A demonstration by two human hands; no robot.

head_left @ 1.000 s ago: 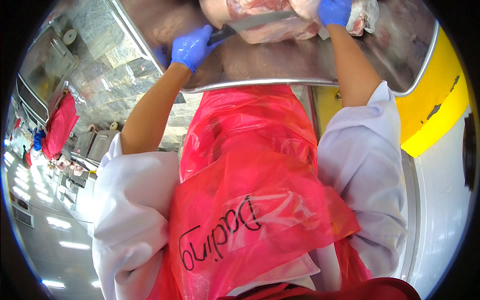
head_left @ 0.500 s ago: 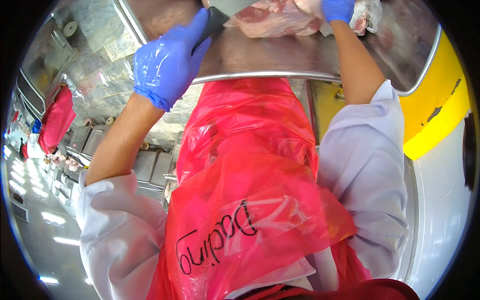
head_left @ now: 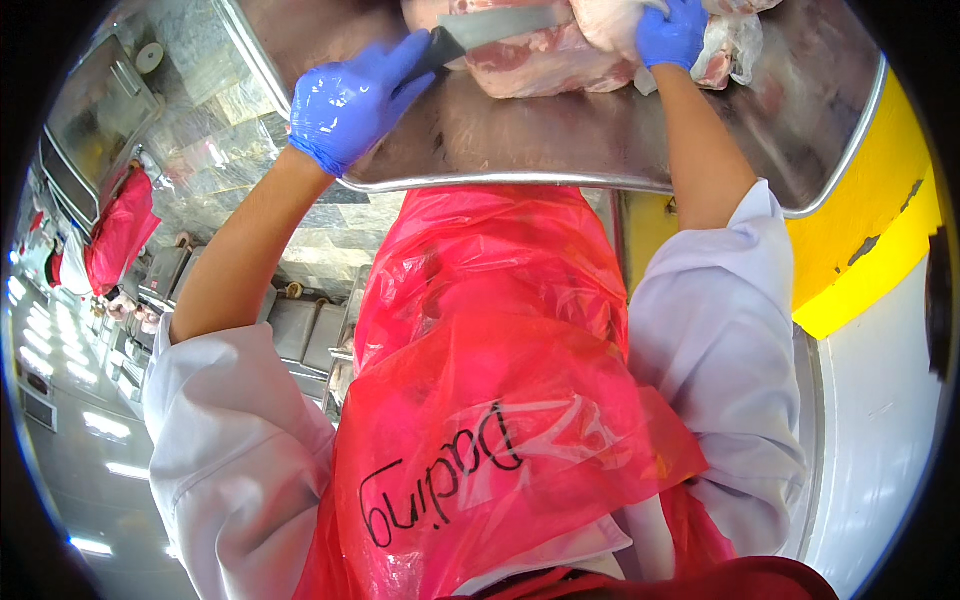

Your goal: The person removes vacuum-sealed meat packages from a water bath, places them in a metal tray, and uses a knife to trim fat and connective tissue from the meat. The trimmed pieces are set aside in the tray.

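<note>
My left hand [head_left: 350, 105], in a blue glove, is closed around the black handle of a knife [head_left: 510, 24]. Its broad grey blade points right and lies across a large piece of raw meat [head_left: 545, 72], pink with pale fat, at the top of the picture. My right hand [head_left: 672, 38], also blue-gloved, grips the pale right end of the meat, its fingers bent over it. Beside that hand, crumpled clear plastic [head_left: 738, 52] surrounds more meat. The meat rests on a metal table [head_left: 560, 135].
The table's raised rim runs just in front of my red plastic apron [head_left: 490, 330]. At right stands a yellow structure [head_left: 860, 240] with chipped paint. Grey metal bins [head_left: 300, 325] stand below on the left. Farther off, a person in a red apron [head_left: 120, 235] is at the left.
My left hand has moved forward over the table, and the blade now lies flatter across the meat. My right hand stays at the meat's right end. The whole view has shifted slightly.
</note>
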